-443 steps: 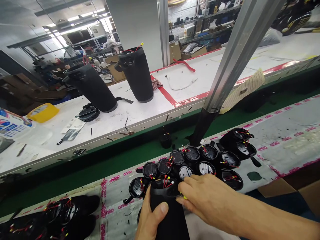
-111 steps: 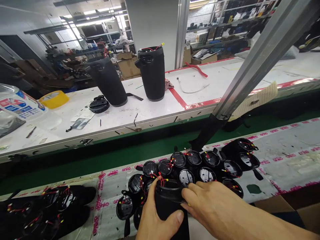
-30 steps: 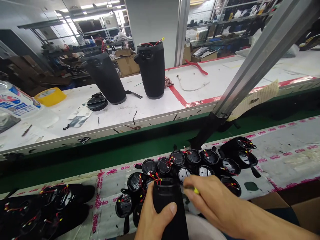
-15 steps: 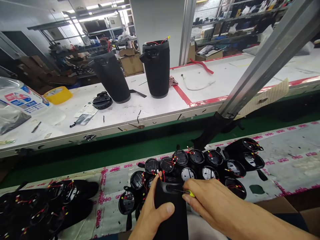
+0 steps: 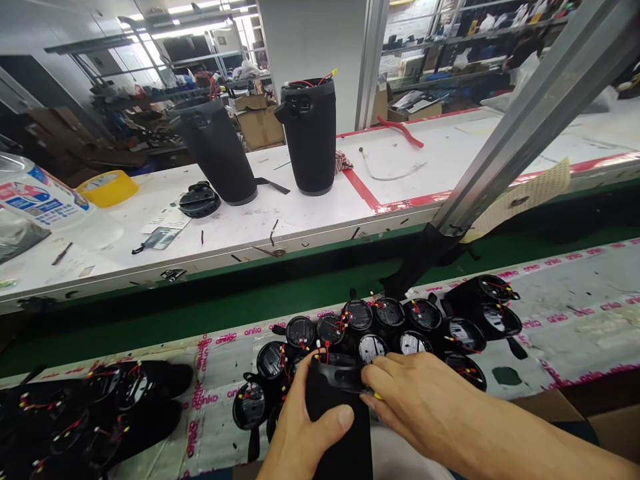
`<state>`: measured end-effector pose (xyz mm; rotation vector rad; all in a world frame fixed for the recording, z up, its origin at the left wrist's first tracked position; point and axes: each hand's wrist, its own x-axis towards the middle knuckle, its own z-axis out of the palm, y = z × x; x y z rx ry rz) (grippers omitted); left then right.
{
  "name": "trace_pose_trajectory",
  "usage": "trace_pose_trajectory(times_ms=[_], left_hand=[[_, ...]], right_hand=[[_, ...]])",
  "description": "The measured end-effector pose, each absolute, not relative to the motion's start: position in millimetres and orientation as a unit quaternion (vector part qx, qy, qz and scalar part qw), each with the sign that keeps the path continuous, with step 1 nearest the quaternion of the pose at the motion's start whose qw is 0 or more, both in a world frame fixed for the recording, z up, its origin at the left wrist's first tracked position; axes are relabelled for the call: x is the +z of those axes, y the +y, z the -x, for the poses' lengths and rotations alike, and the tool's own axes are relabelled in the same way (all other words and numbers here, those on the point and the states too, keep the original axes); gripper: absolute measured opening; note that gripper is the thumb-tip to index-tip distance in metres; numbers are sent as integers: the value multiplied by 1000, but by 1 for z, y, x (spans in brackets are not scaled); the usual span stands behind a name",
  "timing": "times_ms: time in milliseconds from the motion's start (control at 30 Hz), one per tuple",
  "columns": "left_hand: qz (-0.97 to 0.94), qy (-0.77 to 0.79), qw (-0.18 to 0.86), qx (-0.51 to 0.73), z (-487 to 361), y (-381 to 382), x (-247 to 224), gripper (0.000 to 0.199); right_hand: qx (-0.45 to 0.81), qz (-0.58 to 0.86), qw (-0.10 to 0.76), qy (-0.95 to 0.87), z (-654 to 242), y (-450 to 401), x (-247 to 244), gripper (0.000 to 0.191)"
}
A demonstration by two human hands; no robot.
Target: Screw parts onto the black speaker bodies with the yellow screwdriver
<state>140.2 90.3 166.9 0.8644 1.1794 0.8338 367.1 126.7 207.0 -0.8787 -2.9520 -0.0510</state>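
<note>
A black speaker body (image 5: 338, 430) stands upright close to me, with red wires at its top. My left hand (image 5: 309, 427) is wrapped round its left side, the thumb across the front. My right hand (image 5: 415, 400) pinches a small tool with a yellow handle (image 5: 377, 396) at the right end of the recessed panel (image 5: 341, 375) near the body's top. Most of the tool is hidden by the fingers. Behind the hands, several black speaker bodies (image 5: 360, 315) stand with open tops and red wires.
More black bodies (image 5: 70, 427) lie at the lower left. Across a green gap, a white bench (image 5: 230, 230) carries two tall speakers (image 5: 309, 137), yellow tape (image 5: 107, 189), a plastic bottle (image 5: 45, 200) and a cable (image 5: 390, 177). A metal post (image 5: 520, 127) slants on the right.
The right hand has turned and closed in on the panel, covering more of the tool. The left thumb has shifted slightly right. The whole view has moved a little.
</note>
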Motion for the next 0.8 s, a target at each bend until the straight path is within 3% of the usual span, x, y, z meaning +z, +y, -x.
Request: trace_pose_trajectory(times_ms=[633,800], left_hand=[[-399,642,559,341,-149,78,163,107],[-370,592,620,358,-146,80,157,97]], right_hand=[[-18,260,13,-965,-365,127,219,14],[81,289,-10,-954,-367,136,211,13]])
